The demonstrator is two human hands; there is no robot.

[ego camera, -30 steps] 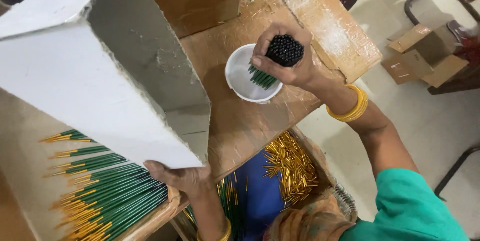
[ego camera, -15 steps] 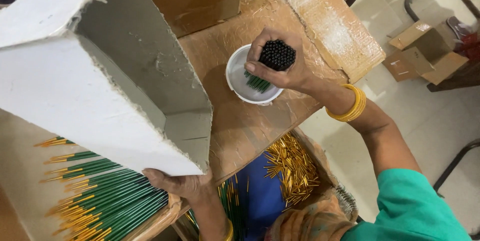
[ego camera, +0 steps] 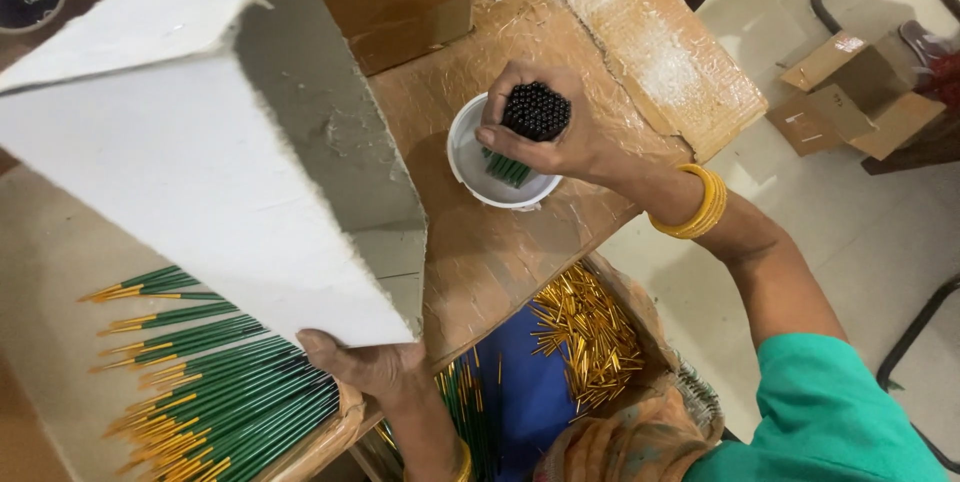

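Since the earlier frames little has shifted: right hand (ego camera: 540, 142) sits a touch further left over the white bowl (ego camera: 470, 167), and the white cardboard tray (ego camera: 180, 172) stays tilted up at the left.

Right hand is closed around a bundle of green pencils (ego camera: 535, 112), held upright, dark ends facing the camera, lower ends down inside the bowl. So the bundle's long axis runs near vertical, straight into the bowl (a few green shafts show below the fingers). Bowl rests on the wooden table (ego camera: 640, 52), right of centre.

Left hand (ego camera: 365, 362) grips the near corner of the cardboard tray, fingers curled under its edge, tray raised steeply with the open side facing right. Under and left of it lies a layer of green pencils with gold tips (ego camera: 210, 392) on a flat brown board, long axes running left-right with gold ends to the left.

Bundle is well apart from the left hand, far and right of it; right hand is the only one on it.

Near, below the table edge, a box holds loose gold ferrules (ego camera: 585, 332) on blue lining. Yellow bangles (ego camera: 692, 204) on the right wrist. Cardboard boxes (ego camera: 850, 92) on the floor at far right.
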